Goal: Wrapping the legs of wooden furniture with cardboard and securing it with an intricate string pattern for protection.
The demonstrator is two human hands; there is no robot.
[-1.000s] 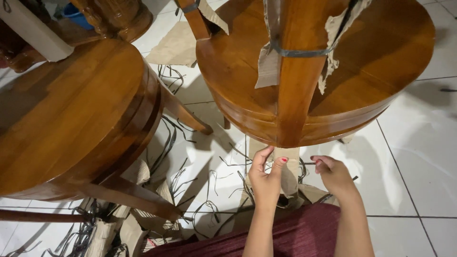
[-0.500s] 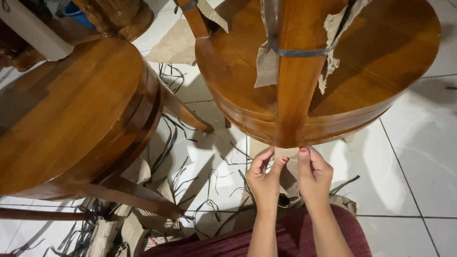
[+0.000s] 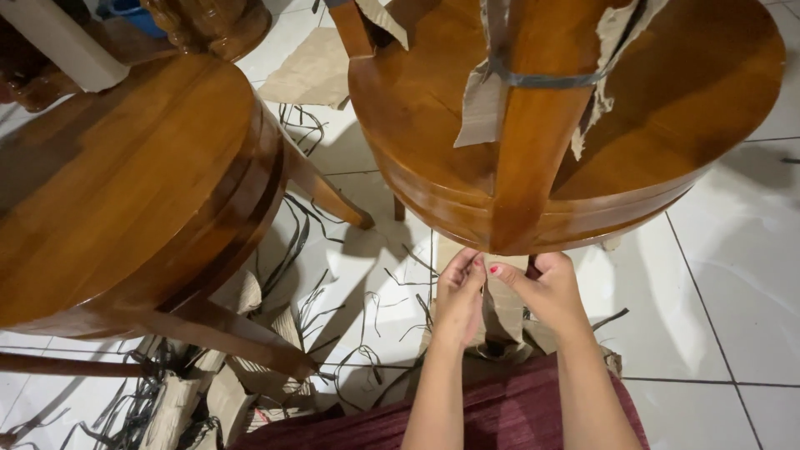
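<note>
Left hand and right hand pinch cardboard together beneath the table rim at 6 o'clock; bare tile lies at 3 o'clock.

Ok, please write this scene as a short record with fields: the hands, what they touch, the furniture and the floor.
left hand: fingertips pinched on the strip of brown cardboard wrapping under the table
right hand: pinches the same strip from the other side
nearest furniture: round glossy brown wooden table, its leg bound with torn cardboard and a grey strap
beside it: second round brown wooden table
floor: white tiles with black strap pieces and cardboard scraps
</note>
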